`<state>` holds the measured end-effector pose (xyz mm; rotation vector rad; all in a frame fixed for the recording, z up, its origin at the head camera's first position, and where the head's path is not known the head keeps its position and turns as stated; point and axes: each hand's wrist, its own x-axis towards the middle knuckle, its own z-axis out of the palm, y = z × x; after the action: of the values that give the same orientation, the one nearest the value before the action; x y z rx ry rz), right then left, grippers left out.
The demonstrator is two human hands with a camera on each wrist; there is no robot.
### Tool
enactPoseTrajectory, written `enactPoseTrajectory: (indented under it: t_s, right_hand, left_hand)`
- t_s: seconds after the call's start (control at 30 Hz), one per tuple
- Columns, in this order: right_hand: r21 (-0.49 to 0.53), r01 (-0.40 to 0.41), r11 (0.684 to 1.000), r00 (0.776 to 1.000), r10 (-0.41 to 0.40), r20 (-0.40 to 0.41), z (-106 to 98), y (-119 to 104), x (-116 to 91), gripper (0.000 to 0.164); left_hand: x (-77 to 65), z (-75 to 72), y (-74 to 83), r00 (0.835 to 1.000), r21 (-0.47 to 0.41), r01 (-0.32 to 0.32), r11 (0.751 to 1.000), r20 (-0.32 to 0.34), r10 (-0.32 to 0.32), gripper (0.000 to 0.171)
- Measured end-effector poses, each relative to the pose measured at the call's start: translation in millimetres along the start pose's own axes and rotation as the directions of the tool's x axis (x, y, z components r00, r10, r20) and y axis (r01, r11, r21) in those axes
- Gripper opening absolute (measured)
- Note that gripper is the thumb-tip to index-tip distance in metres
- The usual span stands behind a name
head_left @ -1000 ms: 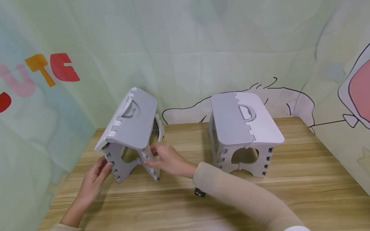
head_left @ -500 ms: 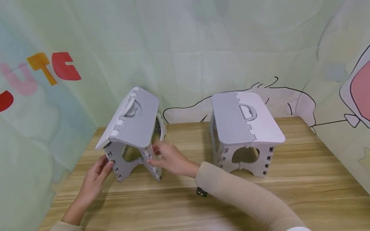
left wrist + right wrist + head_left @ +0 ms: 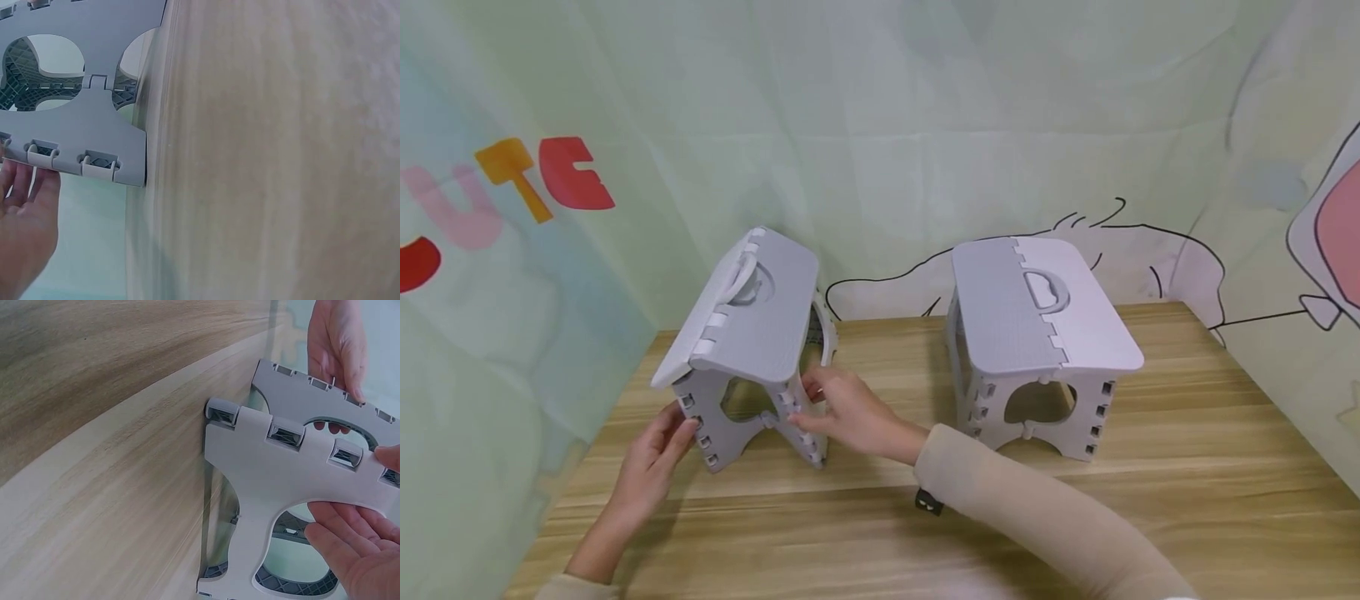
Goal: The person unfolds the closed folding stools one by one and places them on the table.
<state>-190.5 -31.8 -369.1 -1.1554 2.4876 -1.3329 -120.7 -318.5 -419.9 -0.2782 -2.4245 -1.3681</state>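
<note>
A grey and white folding step stool (image 3: 771,308) stands half unfolded at the left of the table, its top peaked like a roof along the middle hinge. My left hand (image 3: 647,462) pinches the front left edge of its leg panel, thumb at the hinge slots. On the other side, my right hand (image 3: 857,417) grips the front right edge, its thumb on the hinge knuckles. In the right wrist view, the fingers of the right hand (image 3: 362,544) reach into the cutout of the white side panel (image 3: 250,456). The front leg panel (image 3: 94,119) is bent at its middle joint.
A second folding stool (image 3: 1037,308) stands fully unfolded with a flat top at the right of the wooden table (image 3: 760,542). A small black tag (image 3: 928,502) lies beside the right sleeve. A printed cloth (image 3: 880,150) hangs behind and at both sides.
The head view has shifted slightly. The left stool's front right edge stands a little farther from its left edge. Both hands keep their hold.
</note>
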Motion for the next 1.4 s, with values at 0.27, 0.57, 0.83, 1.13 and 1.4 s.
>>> enactPoseTrajectory:
  t_s: [0.27,0.57,0.83,1.13,1.4]
  right_hand:
    - [-0.004,-0.003,1.0,1.0,0.003,-0.013,-3.1,0.3,-4.4,0.035]
    - [0.039,-0.005,0.999,1.0,0.006,-0.029,-4.2,5.6,-7.0,0.031]
    - [0.035,0.021,0.999,0.999,-0.02,-0.029,-4.7,6.1,-7.6,0.028]
    - [0.045,0.012,0.999,1.0,-0.012,-0.015,-3.6,2.0,-5.6,0.033]
    - [-0.016,0.004,1.0,1.0,-0.005,-0.012,-2.6,0.0,-3.6,0.034]
  left_hand:
    - [2.6,3.0,0.7,1.0,0.007,0.0,1.0,0.003,0.0,0.039]
    - [3.4,5.8,2.4,1.0,0.02,0.02,1.0,0.009,-0.02,0.04]
    - [1.6,4.7,0.7,0.999,0.019,0.032,0.999,0.004,-0.032,0.04]
    - [-1.5,2.8,1.0,0.999,0.053,0.028,0.998,-0.028,-0.027,0.039]
    - [0.0,2.3,2.5,0.999,0.102,0.025,0.994,-0.039,-0.022,0.037]
